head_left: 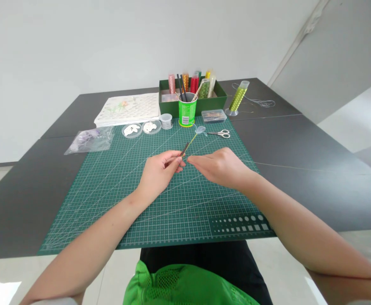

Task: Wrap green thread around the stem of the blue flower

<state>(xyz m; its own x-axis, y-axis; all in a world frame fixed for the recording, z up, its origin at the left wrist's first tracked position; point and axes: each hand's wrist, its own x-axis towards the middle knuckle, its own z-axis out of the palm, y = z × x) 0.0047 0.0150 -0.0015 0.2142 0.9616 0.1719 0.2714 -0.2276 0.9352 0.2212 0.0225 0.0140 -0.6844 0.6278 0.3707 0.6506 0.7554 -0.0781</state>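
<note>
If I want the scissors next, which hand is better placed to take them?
Probably the right hand: it is nearer the scissors, while the left hand is occupied, gripping a slim dark rod. Whether the right pinches something fine, I cannot tell.

bright green part-mesh garment (179,286) | black trousers (223,255) | pale sleeve edge (56,302) | forearms (104,233) bare
</note>
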